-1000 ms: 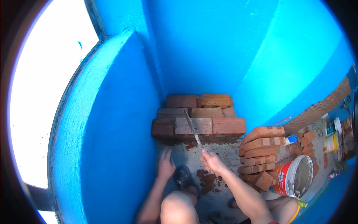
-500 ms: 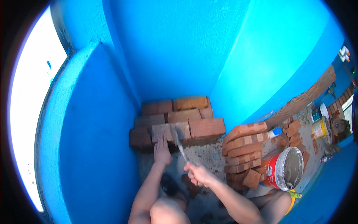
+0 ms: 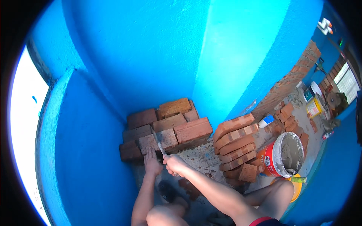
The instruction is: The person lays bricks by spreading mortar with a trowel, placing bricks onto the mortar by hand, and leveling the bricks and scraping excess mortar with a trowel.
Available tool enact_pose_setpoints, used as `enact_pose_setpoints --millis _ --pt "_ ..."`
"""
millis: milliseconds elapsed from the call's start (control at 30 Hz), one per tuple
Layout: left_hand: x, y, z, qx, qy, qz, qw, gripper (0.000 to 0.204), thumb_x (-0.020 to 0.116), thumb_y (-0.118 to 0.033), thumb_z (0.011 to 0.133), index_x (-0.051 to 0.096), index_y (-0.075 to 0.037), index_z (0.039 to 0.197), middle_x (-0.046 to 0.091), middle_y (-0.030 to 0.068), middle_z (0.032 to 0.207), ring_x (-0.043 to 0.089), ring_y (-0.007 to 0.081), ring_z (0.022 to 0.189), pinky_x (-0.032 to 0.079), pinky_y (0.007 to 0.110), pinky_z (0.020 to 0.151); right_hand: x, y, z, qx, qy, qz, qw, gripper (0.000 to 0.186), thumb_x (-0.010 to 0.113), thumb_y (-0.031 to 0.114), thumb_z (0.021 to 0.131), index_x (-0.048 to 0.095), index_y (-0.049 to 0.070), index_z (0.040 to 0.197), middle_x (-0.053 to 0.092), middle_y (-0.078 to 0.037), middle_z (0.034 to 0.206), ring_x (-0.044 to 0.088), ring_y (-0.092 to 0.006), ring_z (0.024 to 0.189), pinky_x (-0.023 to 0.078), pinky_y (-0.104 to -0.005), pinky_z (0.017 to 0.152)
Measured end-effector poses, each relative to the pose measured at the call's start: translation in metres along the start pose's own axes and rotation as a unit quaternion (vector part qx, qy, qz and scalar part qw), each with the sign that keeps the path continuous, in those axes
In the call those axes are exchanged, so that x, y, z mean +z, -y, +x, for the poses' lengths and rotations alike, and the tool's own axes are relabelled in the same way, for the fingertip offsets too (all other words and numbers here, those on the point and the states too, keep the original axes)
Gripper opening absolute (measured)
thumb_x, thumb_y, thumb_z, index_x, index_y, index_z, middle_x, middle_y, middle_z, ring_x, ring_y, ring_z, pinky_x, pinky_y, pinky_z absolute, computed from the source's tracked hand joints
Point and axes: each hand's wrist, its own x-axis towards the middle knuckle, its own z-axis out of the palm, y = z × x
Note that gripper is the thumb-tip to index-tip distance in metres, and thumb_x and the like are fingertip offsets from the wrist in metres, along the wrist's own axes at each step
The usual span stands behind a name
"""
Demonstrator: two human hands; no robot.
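My left hand (image 3: 152, 162) lies with its fingers stretched out against the front of a pale, mortar-smeared brick (image 3: 166, 138) in the near row of a stepped brick stack. My right hand (image 3: 174, 164) is wrapped round the handle of a trowel (image 3: 160, 144). Its narrow blade is over the top of that brick, pointing away from me. To the right of it in the same row sits a red brick (image 3: 194, 130), and a darker brick (image 3: 130, 151) is at the left end. Several more bricks (image 3: 174, 107) rise in rows behind, up against the blue walls.
A blue wall (image 3: 94, 150) closes off the left side. To my right are a pile of loose bricks (image 3: 236, 137), a red-and-white bucket (image 3: 277, 158) of grey mortar, and a yellow tub (image 3: 298, 190) by my knee. Farther off stand a yellow bucket (image 3: 313, 107) and broken bricks.
The view has swung to the right. My right hand has come closer to my left, and the trowel blade has shifted left along the brick. My left hand stays against the brick's front.
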Motion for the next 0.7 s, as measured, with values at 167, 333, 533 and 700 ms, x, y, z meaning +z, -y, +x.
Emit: enact_pose_setpoints --millis 167,333,533,700 --pt "0.003 -0.004 -0.001 0.010 -0.014 -0.020 1.000 0.086 0.067 -0.019 0.072 0.028 0.000 0.146 0.022 0.0173 0.155 0.022 0.0309 0.143 0.016 0.044 0.117 -0.005 -0.018 -0.011 -0.077 -0.013 -0.047 0.996 0.039 0.039 0.038 0.101 0.051 0.000 0.098 0.042 -0.002 0.058 0.041 -0.0141 0.041 0.035 -0.0318 0.040" --pt "-0.001 -0.007 -0.004 0.001 0.017 0.013 1.000 0.086 0.064 -0.017 0.072 0.026 0.000 0.147 0.019 0.0166 0.156 0.019 0.0304 0.144 0.016 0.044 0.117 -0.016 -0.032 -0.017 -0.028 -0.003 0.014 1.000 0.033 0.041 0.035 0.101 0.050 0.003 0.101 0.044 -0.002 0.059 0.041 -0.0125 0.041 0.035 -0.0305 0.039" --pt "0.003 -0.004 -0.004 0.008 0.014 0.006 1.000 0.085 0.058 -0.010 0.071 0.024 -0.001 0.148 0.018 0.0153 0.157 0.018 0.0298 0.145 0.016 0.046 0.116 -0.074 0.025 -0.029 -0.151 -0.084 -0.105 0.979 0.010 0.047 0.018 0.097 0.045 0.009 0.097 0.051 -0.002 0.067 0.049 -0.0129 0.042 0.037 -0.0304 0.035" --pt "-0.014 -0.009 -0.004 -0.013 0.035 0.007 0.999 0.086 0.057 -0.008 0.070 0.023 -0.002 0.149 0.018 0.0129 0.158 0.016 0.0289 0.145 0.016 0.046 0.116 -0.126 0.114 -0.021 -0.099 -0.094 -0.150 0.979 0.018 0.042 0.015 0.099 0.047 0.000 0.107 0.055 -0.006 0.068 0.053 -0.0140 0.050 0.044 -0.0292 0.042"
